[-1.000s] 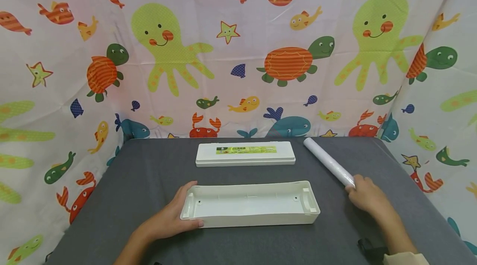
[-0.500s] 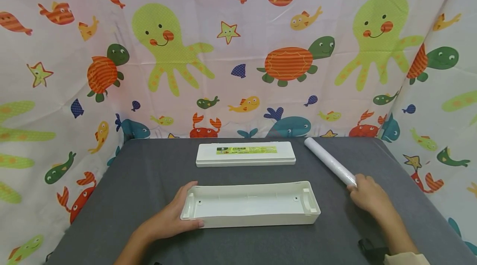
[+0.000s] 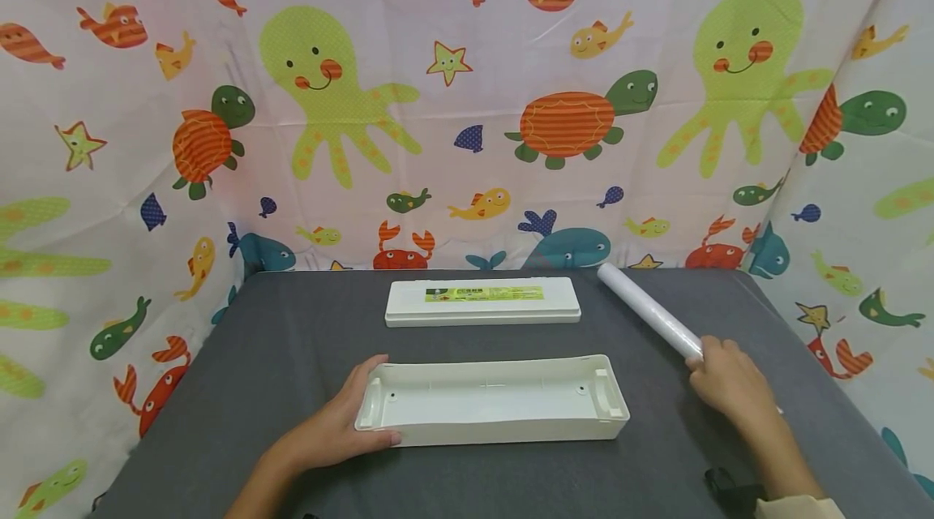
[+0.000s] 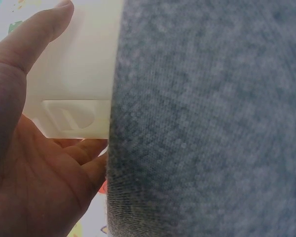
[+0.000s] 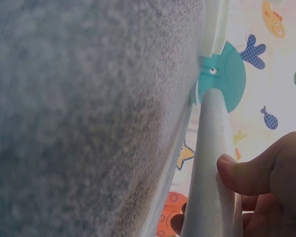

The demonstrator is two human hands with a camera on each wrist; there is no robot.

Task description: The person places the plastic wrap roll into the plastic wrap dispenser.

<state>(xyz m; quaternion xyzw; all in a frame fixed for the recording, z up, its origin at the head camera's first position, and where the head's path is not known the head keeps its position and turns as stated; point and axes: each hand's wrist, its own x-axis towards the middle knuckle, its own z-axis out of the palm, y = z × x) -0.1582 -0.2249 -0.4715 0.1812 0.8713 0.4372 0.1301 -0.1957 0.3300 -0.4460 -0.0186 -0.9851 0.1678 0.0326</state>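
My left hand (image 3: 337,423) grips the left end of a long, shallow white plastic box base (image 3: 511,430), its open side up, near the middle of the table. In the left wrist view my thumb lies along one wall of the box base (image 4: 76,74), with fingers round its end. On the right, my right hand (image 3: 732,383) holds a white roll of cling film (image 3: 648,308) near its closer end. The roll slants away toward the back edge. In the right wrist view, thumb and fingers curl round the roll of cling film (image 5: 212,153).
Behind the box base lies a white lid (image 3: 481,311) with a yellow-green label. A small black object (image 3: 730,491) sits by the right forearm. The grey-covered table (image 3: 321,340) backs onto a sea-animal curtain (image 3: 467,170).
My right hand has shifted slightly right and up with the roll, whose far end sits a little higher in the head view. My left hand and the box base keep their places.
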